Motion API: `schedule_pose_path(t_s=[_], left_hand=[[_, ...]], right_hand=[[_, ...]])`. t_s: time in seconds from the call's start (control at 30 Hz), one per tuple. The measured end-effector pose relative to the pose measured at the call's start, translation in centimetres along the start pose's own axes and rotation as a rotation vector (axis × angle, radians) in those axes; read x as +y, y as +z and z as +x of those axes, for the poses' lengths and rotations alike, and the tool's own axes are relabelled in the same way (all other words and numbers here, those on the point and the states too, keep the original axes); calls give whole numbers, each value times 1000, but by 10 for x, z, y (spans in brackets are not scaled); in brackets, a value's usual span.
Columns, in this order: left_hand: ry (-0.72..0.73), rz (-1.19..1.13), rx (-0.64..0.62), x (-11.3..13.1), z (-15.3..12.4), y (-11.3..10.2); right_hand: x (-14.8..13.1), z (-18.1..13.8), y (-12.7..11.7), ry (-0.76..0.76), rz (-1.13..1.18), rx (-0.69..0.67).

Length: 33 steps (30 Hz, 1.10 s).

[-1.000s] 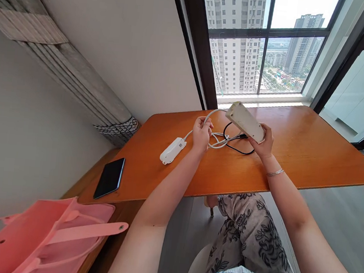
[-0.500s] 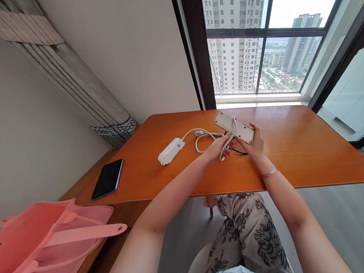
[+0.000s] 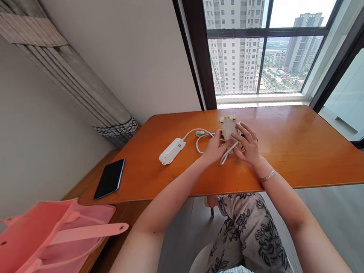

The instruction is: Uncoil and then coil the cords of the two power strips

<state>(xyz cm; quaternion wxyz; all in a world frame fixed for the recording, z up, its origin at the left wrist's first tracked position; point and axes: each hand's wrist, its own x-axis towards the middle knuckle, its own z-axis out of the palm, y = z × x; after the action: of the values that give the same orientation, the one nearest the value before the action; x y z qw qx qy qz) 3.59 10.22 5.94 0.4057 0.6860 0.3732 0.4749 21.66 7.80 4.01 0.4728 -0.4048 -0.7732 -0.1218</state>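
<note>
White adapter and black phone lie left — pink bag nearest

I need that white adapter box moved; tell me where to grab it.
Grip the white adapter box across its two long sides near the middle, coming from above. It lies flat and apart from both hands; keep clear of the end where its white cord leaves.

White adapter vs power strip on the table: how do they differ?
The power strip is held between the left hand and right hand; the adapter lies flat, untouched. The power strip has white cable looped round it; the adapter's lead trails loose. The adapter looks rounder. Both are white.
</note>
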Motion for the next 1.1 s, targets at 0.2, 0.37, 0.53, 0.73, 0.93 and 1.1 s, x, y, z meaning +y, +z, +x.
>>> schedule_pose_path(t_s=[0.2,0.37,0.53,0.73,0.93,1.1], left_hand=[[98,-266,457,15,22,-24],[305,-566,855,62,42,-51],[248,-662,768,80,42,-46],[192,-571,417,58,31,0],[193,-389,-7,34,18,37],[181,-171,-210,39,4,31]], right_hand=[[13,1,0,9,151,266],[10,-1,3,-8,292,278],[9,-5,13,261,653,306],[17,-4,9,457,263,445],[26,-9,6,319,104,361],[35,-14,14,453,273,376]])
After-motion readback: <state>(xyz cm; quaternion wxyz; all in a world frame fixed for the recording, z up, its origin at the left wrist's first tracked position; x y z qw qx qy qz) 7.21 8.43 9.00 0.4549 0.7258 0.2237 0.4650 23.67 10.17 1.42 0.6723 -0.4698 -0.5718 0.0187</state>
